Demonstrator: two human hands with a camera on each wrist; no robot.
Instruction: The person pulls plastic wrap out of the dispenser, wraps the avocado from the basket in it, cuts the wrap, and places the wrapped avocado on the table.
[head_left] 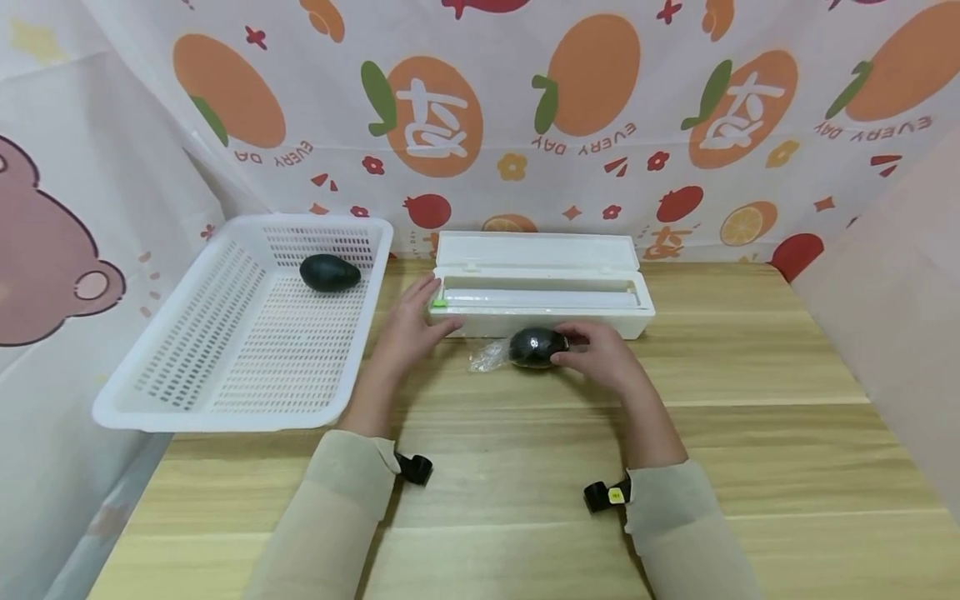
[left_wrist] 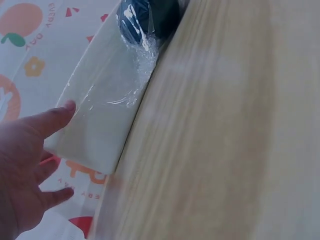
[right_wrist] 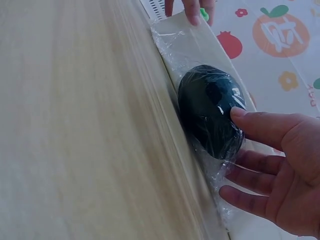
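A dark avocado (head_left: 534, 347) wrapped in clear cling film (head_left: 489, 356) lies against the front of a white cling film box (head_left: 540, 321). My right hand (head_left: 600, 354) holds the avocado at its right end, the thumb on its side and the fingers by the gathered film, as the right wrist view shows. My left hand (head_left: 411, 329) touches the box's left end, thumb on the front face and the other fingers loosely spread beyond the end. The box lid (head_left: 536, 252) is raised, and a film roll (head_left: 540, 298) lies inside. A green slider (head_left: 440, 304) sits at its left corner.
On the left stands a white plastic basket (head_left: 356, 350) with perforated walls, holding a second dark avocado (head_left: 330, 273). A fruit-print cloth (head_left: 517, 100) hangs behind the wooden table (head_left: 495, 500). Black wrist cameras (head_left: 415, 469) sit on both wrists.
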